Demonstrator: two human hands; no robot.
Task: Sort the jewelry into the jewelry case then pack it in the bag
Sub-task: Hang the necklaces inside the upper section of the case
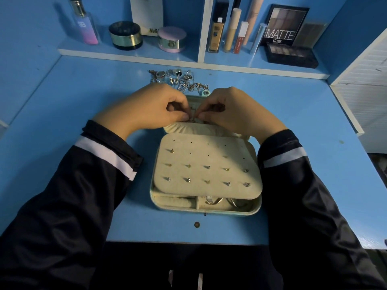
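An open pale green jewelry case (206,211) lies on the blue desk in front of me. Its cream earring panel (207,164) holds several stud earrings and covers compartments with rings showing at the near edge. My left hand (150,107) and my right hand (232,109) meet over the far half of the case. Both pinch a small piece of jewelry (193,118) between thumb and fingertips above a cream gathered pocket (188,128). A pile of loose silver and gold jewelry (180,79) lies on the desk just beyond my hands. No bag is in view.
A shelf (125,55) at the back carries a perfume bottle (84,24), two round jars, makeup tubes and eyeshadow palettes (291,55). A small round brown thing (196,224) lies on the desk near the front edge. A white slatted panel (364,84) stands at the right.
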